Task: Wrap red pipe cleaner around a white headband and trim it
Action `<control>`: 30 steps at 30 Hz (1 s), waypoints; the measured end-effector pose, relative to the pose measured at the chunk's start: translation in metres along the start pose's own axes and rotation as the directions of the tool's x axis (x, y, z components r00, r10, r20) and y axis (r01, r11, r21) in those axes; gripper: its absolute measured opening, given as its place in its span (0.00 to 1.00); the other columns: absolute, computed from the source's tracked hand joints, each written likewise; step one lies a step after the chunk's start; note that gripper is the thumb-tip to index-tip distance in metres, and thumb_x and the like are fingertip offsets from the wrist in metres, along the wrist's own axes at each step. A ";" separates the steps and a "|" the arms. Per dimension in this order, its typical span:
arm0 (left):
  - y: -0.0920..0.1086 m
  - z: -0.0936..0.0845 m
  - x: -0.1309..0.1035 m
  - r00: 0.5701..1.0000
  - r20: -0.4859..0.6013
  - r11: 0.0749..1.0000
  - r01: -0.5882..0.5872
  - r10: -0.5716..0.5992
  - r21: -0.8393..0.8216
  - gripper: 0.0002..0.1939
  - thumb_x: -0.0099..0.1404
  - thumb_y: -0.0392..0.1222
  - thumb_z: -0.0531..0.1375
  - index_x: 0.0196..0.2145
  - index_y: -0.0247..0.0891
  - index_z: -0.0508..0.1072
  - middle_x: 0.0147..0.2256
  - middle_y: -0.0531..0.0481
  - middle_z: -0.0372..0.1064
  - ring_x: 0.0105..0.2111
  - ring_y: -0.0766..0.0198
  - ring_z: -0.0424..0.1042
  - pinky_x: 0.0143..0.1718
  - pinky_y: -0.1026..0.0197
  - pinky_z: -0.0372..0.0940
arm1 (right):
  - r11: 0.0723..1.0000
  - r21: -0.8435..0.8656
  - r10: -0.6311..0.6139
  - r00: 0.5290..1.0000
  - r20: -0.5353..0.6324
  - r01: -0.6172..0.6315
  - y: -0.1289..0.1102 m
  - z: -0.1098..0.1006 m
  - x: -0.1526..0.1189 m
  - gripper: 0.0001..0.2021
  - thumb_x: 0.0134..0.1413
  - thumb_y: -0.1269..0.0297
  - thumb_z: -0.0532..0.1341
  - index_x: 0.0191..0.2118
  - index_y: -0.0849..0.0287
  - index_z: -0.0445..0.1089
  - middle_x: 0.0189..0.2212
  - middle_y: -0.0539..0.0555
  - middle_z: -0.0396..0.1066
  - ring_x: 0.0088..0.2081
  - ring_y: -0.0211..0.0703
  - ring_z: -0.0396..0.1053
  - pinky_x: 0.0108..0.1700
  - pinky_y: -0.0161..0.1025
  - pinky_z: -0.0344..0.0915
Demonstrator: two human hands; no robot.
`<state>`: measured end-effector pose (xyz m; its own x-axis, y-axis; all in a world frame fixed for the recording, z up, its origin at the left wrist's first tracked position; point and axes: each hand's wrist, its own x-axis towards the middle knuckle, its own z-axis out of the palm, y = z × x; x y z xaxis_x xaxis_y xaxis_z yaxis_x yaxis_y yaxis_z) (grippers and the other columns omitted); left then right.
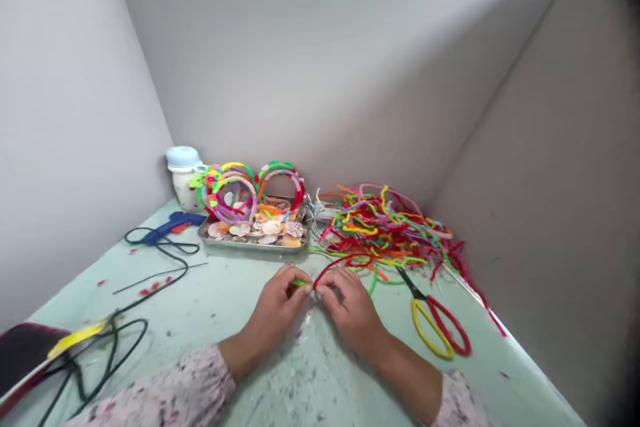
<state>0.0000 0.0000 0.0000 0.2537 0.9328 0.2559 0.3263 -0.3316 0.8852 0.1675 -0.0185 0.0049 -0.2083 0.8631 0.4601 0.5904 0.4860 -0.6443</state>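
Observation:
My left hand (280,303) pinches a short green pipe cleaner (300,283) between thumb and fingertips. Opposite it, my right hand (353,307) is closed on a red pipe cleaner (330,265), which arcs up and away over the knuckles. The two pieces meet in the small gap between my fingertips; whether they are twisted together I cannot tell. Just beyond my right hand lies a tangled heap of colourful pipe cleaners (385,230). Scissors (435,320) with one yellow and one red handle rest on the table to the right.
Behind my hands, a metal tray (250,245) holds shells (270,228), with pipe-cleaner hoops (237,197) standing over it. At left are a blue-lidded jar (185,177), a blue glue gun (173,225) and a looping dark cord (173,273). Grey walls (320,80) enclose the table.

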 end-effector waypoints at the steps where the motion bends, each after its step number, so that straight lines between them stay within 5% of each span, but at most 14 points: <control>1: 0.000 0.000 0.000 1.000 0.000 1.000 -0.003 0.003 0.009 0.08 0.62 0.43 0.55 0.32 0.37 0.71 0.31 0.51 0.64 0.32 0.64 0.64 0.32 0.65 0.58 | 1.000 0.000 0.000 1.000 -0.002 0.000 0.000 0.000 0.000 0.04 0.58 0.69 0.56 0.33 0.58 0.67 0.32 0.51 0.67 0.38 0.43 0.63 0.43 0.40 0.55; 30: 0.004 -0.001 -0.003 1.000 0.005 0.999 0.008 -0.008 0.031 0.09 0.63 0.44 0.55 0.33 0.37 0.71 0.31 0.51 0.63 0.32 0.65 0.64 0.32 0.65 0.57 | 0.997 -0.059 -0.045 0.999 -0.006 0.044 0.000 0.000 0.002 0.06 0.59 0.68 0.54 0.32 0.57 0.66 0.30 0.51 0.67 0.36 0.42 0.62 0.45 0.42 0.55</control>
<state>-0.0006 -0.0038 0.0035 0.2556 0.9347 0.2469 0.3561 -0.3284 0.8748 0.1674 -0.0163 0.0060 -0.2300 0.8397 0.4919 0.6257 0.5147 -0.5861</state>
